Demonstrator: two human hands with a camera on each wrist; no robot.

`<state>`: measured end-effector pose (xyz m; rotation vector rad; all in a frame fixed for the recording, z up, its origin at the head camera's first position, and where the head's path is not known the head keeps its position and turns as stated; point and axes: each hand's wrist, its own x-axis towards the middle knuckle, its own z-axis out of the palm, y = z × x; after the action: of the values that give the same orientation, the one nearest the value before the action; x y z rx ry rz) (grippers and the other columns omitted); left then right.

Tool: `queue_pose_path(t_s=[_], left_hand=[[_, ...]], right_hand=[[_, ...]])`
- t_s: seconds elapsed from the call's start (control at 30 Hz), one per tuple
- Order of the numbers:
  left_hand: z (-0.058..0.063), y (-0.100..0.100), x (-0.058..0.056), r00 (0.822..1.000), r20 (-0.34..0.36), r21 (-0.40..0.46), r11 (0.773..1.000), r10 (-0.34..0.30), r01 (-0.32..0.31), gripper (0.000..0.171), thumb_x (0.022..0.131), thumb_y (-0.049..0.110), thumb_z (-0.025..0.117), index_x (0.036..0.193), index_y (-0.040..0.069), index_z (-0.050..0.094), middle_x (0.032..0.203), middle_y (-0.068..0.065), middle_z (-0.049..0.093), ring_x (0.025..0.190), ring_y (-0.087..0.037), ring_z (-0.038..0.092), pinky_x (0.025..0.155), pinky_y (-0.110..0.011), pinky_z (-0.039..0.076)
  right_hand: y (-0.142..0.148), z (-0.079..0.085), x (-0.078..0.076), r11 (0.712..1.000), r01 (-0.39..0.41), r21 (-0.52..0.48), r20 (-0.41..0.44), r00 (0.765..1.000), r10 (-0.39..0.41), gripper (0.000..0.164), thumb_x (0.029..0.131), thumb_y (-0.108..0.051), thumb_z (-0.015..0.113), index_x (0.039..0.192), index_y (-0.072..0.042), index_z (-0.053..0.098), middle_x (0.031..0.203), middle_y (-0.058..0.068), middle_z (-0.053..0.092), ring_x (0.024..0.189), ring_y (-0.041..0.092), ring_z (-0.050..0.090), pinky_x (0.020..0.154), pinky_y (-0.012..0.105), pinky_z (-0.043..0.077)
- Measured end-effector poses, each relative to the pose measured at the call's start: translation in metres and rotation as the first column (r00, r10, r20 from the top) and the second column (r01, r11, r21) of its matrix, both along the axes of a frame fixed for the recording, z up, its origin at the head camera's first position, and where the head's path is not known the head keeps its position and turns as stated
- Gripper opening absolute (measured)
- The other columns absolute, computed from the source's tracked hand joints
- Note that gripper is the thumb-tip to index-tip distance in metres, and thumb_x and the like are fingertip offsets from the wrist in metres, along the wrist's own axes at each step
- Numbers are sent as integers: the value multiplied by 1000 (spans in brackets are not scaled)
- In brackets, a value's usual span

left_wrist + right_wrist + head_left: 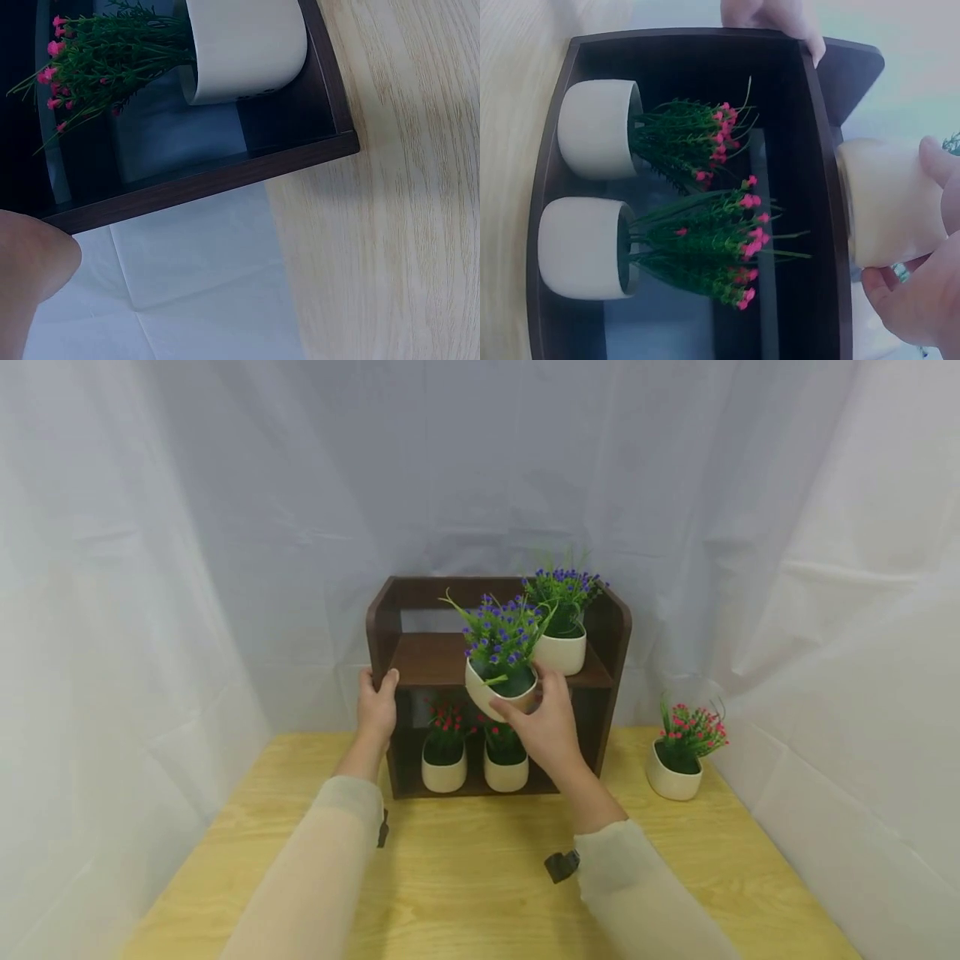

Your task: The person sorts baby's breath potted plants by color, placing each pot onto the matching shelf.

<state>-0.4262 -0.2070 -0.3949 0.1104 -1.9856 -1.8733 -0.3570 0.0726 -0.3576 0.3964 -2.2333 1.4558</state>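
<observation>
My right hand point(549, 718) grips a white pot of purple flowers point(501, 647) by its rim and side, tilted, in front of the upper shelf board. In the right wrist view this pot point(892, 202) is close to the board's front edge. On the left, my left hand point(377, 703) holds the side panel of the dark brown shelf point(381, 635), thumb at the front. Another pot of purple flowers point(562, 652) stands on the upper board at the right. Below, two white pots with pink-red flowers, a left pot point(444, 775) and a right pot point(506, 774), stand side by side.
A further pot of pink-red flowers point(675, 781) stands on the wooden table point(465, 877), right of the shelf. White sheeting point(480, 460) hangs behind and at both sides. Dark straps show at both wrists.
</observation>
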Motion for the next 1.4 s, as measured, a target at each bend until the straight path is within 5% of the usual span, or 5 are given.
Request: queue_pose_path(t_s=[0.57,1.4], left_hand=[[0,3,2,1000,-6,3,1000,5,-5,49,112,40,50,148,8,38,151,-21,49,138,-35,46,124,-52,33],[-1,1,-2,1000,-4,5,1000,28,-28,46,112,41,51,144,10,40,150,-19,52,138,-35,48,124,-52,34]], right_hand=[[-38,16,-12,982,33,187,-5,999,-32,92,92,-50,85,163,-10,43,157,14,51,144,35,55,119,55,49],[-73,33,-50,961,134,242,-11,991,-136,93,86,-65,84,154,-8,55,133,15,61,121,34,62,101,49,57]])
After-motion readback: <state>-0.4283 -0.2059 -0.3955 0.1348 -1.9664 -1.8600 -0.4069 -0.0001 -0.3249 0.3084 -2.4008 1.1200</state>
